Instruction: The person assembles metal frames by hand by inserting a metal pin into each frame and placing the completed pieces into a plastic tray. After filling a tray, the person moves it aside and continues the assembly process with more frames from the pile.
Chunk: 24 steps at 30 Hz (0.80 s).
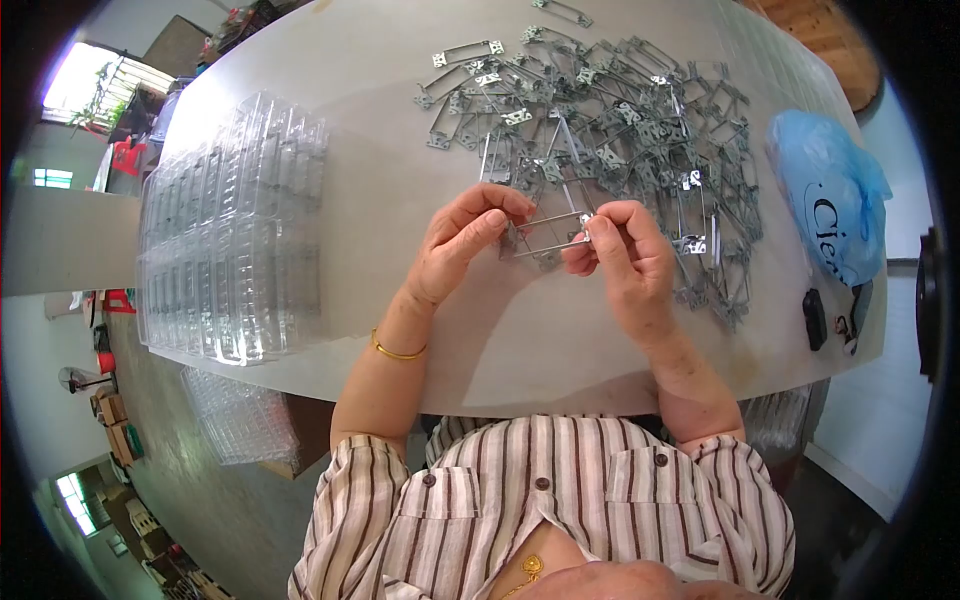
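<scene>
Between my two hands is a small metal bracket (550, 238), a frame of two thin rods joined by plates at the ends. My left hand (462, 238) grips its left end, thumb against fingers. The right end is pinched by the thumb and fingertips of my right hand (632, 255), which partly cover the plate. Just beyond my hands lies a large heap of similar metal brackets (640, 130), tangled over one another. A single bracket (562, 12) lies apart at the far edge of the heap.
Stacked clear plastic trays (235, 230) stand on the left of the white table (380, 130). A blue plastic bag (830, 195) and a small black object (815, 320) are at the right edge. More clear trays (240, 415) sit below the table at left.
</scene>
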{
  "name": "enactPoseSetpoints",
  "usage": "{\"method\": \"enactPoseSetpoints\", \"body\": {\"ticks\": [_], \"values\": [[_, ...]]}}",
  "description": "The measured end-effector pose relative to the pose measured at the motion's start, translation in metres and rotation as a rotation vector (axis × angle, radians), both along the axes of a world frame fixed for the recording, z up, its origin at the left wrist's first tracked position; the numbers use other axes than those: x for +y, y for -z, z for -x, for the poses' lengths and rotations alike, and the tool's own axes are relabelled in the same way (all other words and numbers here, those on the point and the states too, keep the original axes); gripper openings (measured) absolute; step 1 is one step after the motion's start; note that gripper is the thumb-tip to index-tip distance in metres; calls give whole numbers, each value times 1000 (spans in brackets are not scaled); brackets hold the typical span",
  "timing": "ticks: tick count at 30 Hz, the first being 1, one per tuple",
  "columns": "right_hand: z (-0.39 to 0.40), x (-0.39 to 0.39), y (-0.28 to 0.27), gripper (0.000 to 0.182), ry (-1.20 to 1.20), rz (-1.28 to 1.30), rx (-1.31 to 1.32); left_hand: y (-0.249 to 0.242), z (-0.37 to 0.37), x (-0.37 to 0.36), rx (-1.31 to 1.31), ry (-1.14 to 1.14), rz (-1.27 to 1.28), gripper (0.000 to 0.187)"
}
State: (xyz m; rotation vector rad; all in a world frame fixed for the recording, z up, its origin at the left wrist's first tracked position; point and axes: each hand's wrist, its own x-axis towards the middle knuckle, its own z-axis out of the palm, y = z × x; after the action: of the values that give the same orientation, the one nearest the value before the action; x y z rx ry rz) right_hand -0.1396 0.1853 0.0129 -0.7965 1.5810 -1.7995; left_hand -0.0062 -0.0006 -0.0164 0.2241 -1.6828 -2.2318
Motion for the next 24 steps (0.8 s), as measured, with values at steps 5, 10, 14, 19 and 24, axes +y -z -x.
{"method": "enactPoseSetpoints", "body": {"ticks": [5,10,14,19,24], "values": [[2,-2,7,9,35,38,14,3,-3,-2,-22,-24,103,20],[0,-4,3,9,59,18,27,2,-3,0,-46,-26,36,12],[-1,-4,0,10,104,-33,88,8,-2,2,-14,20,-53,13],[1,-4,6,11,92,5,146,6,-2,1,-30,21,28,21],[3,-4,13,11,83,13,205,6,0,3,-34,100,61,18]]}}
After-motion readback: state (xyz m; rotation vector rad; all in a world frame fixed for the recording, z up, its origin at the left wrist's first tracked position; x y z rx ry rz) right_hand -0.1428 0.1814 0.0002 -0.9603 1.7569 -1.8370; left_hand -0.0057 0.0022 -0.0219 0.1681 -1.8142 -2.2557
